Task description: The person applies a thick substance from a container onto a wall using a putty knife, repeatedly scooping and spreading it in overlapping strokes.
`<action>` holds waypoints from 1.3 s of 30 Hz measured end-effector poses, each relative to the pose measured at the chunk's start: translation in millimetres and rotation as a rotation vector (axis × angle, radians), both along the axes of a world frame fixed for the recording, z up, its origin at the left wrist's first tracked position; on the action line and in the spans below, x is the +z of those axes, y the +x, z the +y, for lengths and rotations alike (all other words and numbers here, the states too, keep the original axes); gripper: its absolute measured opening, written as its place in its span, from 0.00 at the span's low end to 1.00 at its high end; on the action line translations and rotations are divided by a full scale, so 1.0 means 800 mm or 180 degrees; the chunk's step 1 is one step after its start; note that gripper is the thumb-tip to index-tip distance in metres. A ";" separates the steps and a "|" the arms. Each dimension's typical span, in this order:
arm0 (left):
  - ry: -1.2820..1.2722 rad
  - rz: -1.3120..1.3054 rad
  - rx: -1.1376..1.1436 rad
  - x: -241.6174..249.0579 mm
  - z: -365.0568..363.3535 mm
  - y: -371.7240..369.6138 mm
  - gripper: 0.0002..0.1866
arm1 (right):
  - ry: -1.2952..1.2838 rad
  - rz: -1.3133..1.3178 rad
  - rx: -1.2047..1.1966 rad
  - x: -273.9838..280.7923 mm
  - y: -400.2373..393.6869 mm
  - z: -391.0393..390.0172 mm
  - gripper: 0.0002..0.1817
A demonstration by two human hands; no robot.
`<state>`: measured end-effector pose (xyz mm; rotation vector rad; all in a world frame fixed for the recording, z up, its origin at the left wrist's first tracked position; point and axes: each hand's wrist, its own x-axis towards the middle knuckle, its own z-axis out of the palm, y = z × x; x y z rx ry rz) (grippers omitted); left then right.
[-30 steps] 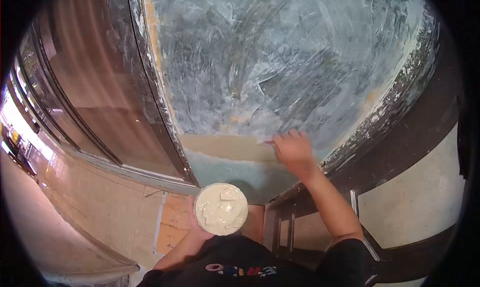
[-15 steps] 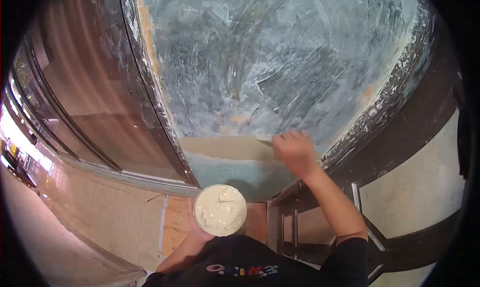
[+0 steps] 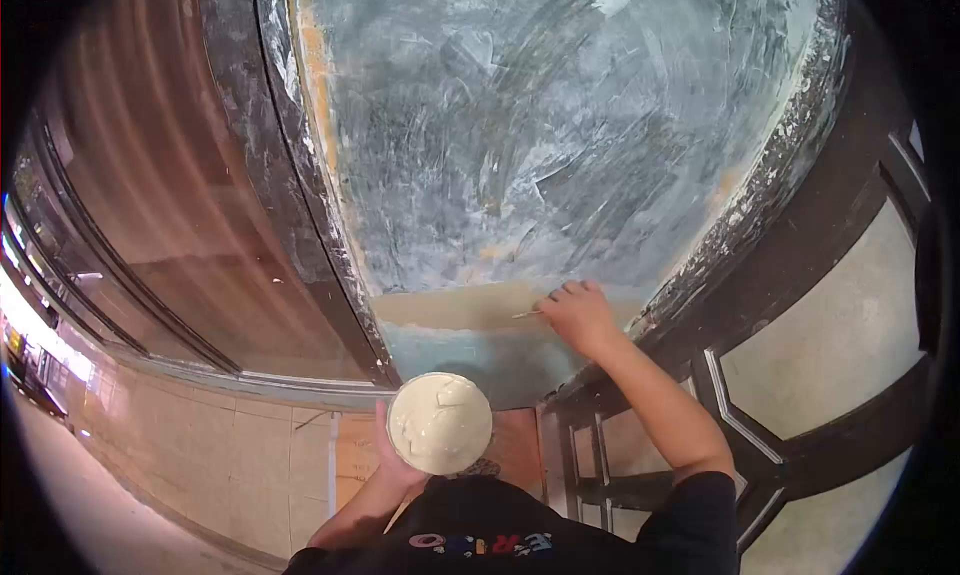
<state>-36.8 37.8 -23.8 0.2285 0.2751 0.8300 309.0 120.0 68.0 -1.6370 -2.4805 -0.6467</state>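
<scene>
My left hand (image 3: 399, 461) is wrapped round the side of a round tub (image 3: 440, 423) of cream-coloured paste, held level in front of my chest. The paste fills the tub, with a few ridges on its surface. Out at the wall, my right hand (image 3: 578, 320) is closed on a thin putty knife (image 3: 526, 315), seen nearly edge-on; its handle is hidden in my fingers. The knife lies against a smooth beige band of paste (image 3: 455, 308) running across the lower wall. Above the band the wall (image 3: 520, 125) is streaky grey; below it a pale green strip shows.
A dark frame with chipped white edges (image 3: 300, 145) borders the wall on the left, beside brown glass panels (image 3: 180, 195). To the right stands a dark panelled door (image 3: 800, 305). Orange-brown sheeting (image 3: 358, 450) lies below on the tiled floor (image 3: 230, 425).
My right hand has moved a little left and down along the wall, bringing the knife from the band's upper edge to its middle. The camera view has shifted slightly; the tub stays put.
</scene>
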 end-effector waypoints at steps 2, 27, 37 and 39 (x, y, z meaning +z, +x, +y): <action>-0.0046 0.0229 0.0048 0.002 0.002 -0.002 0.49 | 0.0015 0.0035 -0.0159 -0.010 0.002 0.006 0.04; 0.0193 0.0284 0.0037 -0.001 -0.007 -0.021 0.47 | -0.0062 0.0102 -0.0403 -0.027 -0.010 -0.006 0.06; -0.0089 -0.0260 0.0558 0.023 -0.027 0.028 0.47 | -0.1000 0.3856 -0.0184 0.078 -0.022 -0.112 0.12; -0.0176 -0.0317 0.0674 0.030 -0.032 0.040 0.47 | -0.1140 0.3896 -0.0140 0.053 -0.045 -0.124 0.11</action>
